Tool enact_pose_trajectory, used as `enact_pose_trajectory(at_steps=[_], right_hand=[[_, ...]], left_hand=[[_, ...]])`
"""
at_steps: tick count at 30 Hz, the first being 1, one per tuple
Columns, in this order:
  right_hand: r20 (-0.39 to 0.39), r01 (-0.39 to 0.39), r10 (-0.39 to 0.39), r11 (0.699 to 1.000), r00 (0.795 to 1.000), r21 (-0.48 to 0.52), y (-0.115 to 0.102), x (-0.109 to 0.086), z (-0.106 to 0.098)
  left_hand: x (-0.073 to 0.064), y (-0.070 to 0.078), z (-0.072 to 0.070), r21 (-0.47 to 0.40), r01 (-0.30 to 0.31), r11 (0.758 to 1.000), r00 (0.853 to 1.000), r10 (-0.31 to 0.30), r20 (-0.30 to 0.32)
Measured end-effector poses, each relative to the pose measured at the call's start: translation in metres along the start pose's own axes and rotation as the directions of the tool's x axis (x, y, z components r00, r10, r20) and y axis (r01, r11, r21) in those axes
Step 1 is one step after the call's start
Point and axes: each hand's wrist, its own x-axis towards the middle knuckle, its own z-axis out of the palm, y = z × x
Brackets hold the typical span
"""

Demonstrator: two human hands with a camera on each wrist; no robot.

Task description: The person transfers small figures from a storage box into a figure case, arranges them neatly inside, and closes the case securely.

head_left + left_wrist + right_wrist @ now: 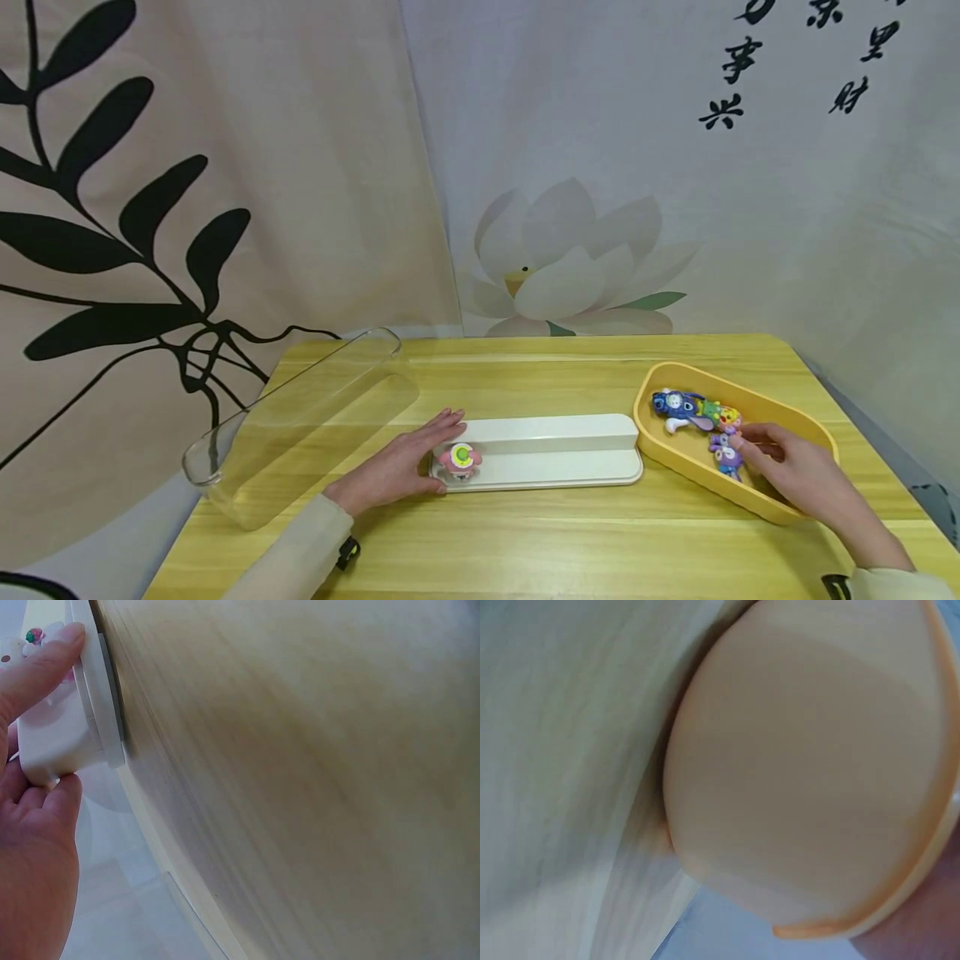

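My left hand (405, 467) holds the left end of a long white stepped stand (555, 454), with the thumb at its front edge and the fingers at its back. On that end stands a small pink figurine (460, 460) with a yellow-green and white round top; in the left wrist view the thumb partly hides it. My right hand (795, 471) reaches into a yellow tray (806, 417), thumb and forefinger at the head of a small purple figurine (726, 457). Beside it lie a dark blue figurine (675, 406) and a green-and-yellow one (716, 412). The right wrist view shows only the tray's outer side.
A clear open-sided cover (307, 442) lies slantwise at the table's left. The wooden table (525, 542) ends at a printed cloth backdrop (570, 167). The tray's left end lies close to the stand's right end.
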Motion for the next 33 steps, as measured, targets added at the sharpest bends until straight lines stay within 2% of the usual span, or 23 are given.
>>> enact_pose_trajectory(at_steps=[15,20,24,27,33], right_hand=[[0.066,0.041,-0.041,0.999,0.997,0.008,-0.003,0.008,0.011],[0.084,0.096,-0.101,0.993,0.991,0.062,-0.003,0.01,0.013],[0.108,0.11,-0.127,0.982,0.986,0.152,0.0,0.011,0.013],[0.102,0.121,-0.141,0.975,0.985,0.185,0.003,0.01,0.014],[0.044,0.149,-0.157,0.978,0.987,0.147,0.005,0.01,0.016]], left_hand=[[0.001,0.0,0.001,-0.001,0.012,1.0,1.0,-0.012,0.008],[0.001,0.0,0.001,0.005,0.007,1.0,1.0,-0.007,0.004],[0.001,-0.001,0.001,0.011,0.0,1.0,1.0,0.0,-0.001],[0.001,-0.002,0.002,0.017,-0.003,1.0,1.0,0.003,-0.002],[0.001,-0.003,0.003,0.016,0.002,1.0,1.0,-0.002,-0.006]])
